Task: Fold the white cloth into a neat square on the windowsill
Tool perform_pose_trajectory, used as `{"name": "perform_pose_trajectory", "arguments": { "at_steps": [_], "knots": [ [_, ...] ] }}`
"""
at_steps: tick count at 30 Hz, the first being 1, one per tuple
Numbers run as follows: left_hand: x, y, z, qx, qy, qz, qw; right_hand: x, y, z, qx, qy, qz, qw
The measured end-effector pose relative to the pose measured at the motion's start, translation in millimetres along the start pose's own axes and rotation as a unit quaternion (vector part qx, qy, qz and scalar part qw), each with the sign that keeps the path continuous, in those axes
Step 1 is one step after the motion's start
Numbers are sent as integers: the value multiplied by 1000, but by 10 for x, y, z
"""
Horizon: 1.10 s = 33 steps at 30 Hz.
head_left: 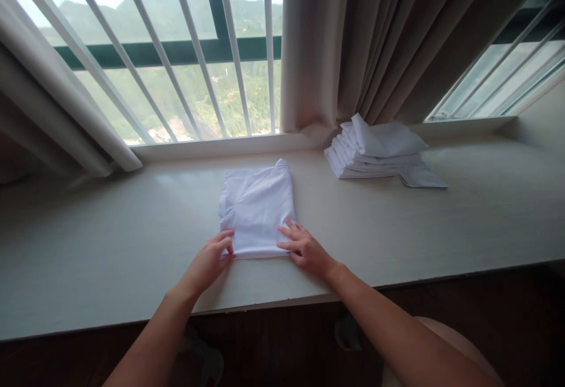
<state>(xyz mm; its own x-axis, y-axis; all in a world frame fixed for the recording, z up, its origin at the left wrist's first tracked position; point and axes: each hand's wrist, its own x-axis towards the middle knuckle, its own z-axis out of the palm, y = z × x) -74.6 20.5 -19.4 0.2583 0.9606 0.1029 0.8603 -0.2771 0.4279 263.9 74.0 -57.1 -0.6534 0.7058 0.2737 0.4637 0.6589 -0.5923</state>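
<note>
Folded white cloth (pixel 257 207) under both hands, seemingly.

A folded white cloth (pixel 258 207) lies flat on the pale window ledge (pixel 88 246), near its front edge and about midway along. The left hand (pixel 210 262) touches the cloth's near left corner, fingertips curled onto the hem. The right hand (pixel 304 248) rests on the near right corner, fingers spread flat. A stack of folded white cloths (pixel 375 152) sits toward the back edge, well apart to the right, against the beige curtain (pixel 353 46). Window bars (pixel 194 52) stand behind, hills beyond.
</note>
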Motion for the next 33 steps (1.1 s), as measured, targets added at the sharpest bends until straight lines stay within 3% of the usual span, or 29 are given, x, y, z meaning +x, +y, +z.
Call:
{"name": "perform_pose_trajectory", "arguments": {
  "at_steps": [6, 9, 13, 18, 28, 33],
  "knots": [
    [-234, 120, 85, 90, -4, -12, 996, 48, 25, -64, 38, -40, 9, 998],
    [-335, 173, 133, 110, -1, 14, 994, 53, 14, -90, 35, -55, 7, 998],
    [-444, 223, 156, 108, 88, 34, 990, 60, -7, -122, 50, -55, 22, 997],
    [-545, 132, 127, 78, 162, -23, 983, 60, -18, -153, 79, -37, 33, 996],
    [-475, 100, 56, -123, 140, -112, 976, 62, -16, -156, 91, -38, 39, 994],
    [-486, 75, -26, -134, 115, -57, 983, 69, 0, -152, 121, -22, 57, 991]
  ]
}}
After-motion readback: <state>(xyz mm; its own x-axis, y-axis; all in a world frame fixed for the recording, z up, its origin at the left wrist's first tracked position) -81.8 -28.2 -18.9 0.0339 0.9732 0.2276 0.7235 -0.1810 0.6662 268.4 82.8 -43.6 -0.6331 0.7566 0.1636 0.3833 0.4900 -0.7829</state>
